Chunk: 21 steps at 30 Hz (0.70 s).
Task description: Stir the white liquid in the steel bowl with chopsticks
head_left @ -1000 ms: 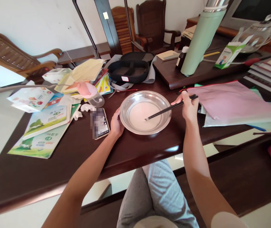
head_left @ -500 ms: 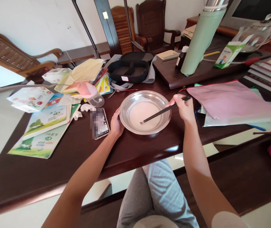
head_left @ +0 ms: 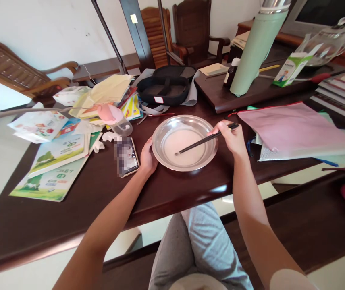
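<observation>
A round metal bowl (head_left: 207,158) with a wide rim stands on the dark wooden table, holding a milky white liquid (head_left: 187,139). My left hand (head_left: 148,156) grips the bowl's left rim, its fingers partly hidden behind and under the edge. Black chopsticks (head_left: 202,141) are pinched in my right hand (head_left: 231,137), which is at the bowl's right side. Their tips reach down to the liquid left of its middle. Just left of my left hand lies a phone (head_left: 130,157) with its screen lit.
Left are booklets (head_left: 51,177), a tissue box (head_left: 39,125) and a pink-topped cup (head_left: 116,119). Behind the bowl sits an open black case (head_left: 163,88). To the right lie a pink zip pouch (head_left: 293,125) and, on a raised board, a tall green thermos (head_left: 257,48). The table's front edge (head_left: 172,209) is near my lap.
My right hand has moved slightly left, and the chopstick tips have shifted left and a little up in the bowl. My left hand keeps its place on the rim.
</observation>
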Tool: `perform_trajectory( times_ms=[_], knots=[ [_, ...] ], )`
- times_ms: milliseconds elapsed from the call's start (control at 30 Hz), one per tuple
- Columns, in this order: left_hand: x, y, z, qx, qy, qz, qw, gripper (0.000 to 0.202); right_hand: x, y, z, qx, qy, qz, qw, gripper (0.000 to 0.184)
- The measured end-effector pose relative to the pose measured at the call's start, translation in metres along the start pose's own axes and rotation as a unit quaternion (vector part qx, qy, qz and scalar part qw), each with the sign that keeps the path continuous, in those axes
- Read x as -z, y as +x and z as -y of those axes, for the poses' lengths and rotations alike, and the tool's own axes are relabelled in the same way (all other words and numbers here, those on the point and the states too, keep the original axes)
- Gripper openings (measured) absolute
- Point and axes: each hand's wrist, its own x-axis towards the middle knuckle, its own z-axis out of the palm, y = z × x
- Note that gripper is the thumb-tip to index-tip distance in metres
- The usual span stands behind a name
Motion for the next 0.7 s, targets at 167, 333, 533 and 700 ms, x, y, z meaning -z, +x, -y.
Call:
perform_trajectory(
  times_ms=[167,333,533,700],
  knots=[
    [-0.0012,-0.0007,-0.0011,0.000,0.007,0.000,1.000,0.041,0.0022,0.0023,-0.0009,0.019,-0.009,-0.073,0.997,0.072],
    [-0.0006,-0.0008,-0.0012,0.000,0.011,0.005,1.000,0.044,0.0046,0.0015,-0.0031,0.006,0.005,-0.078,0.997,0.074],
    [0.0000,-0.0007,-0.0012,0.000,0.011,0.003,1.000,0.039,-0.0020,0.0008,-0.0006,0.017,0.005,0.006,1.000,0.070],
    [-0.0025,-0.0017,-0.0023,0.001,0.012,-0.002,1.000,0.042,0.0063,0.0033,-0.0072,0.013,0.015,-0.120,0.993,0.071]
  ],
)
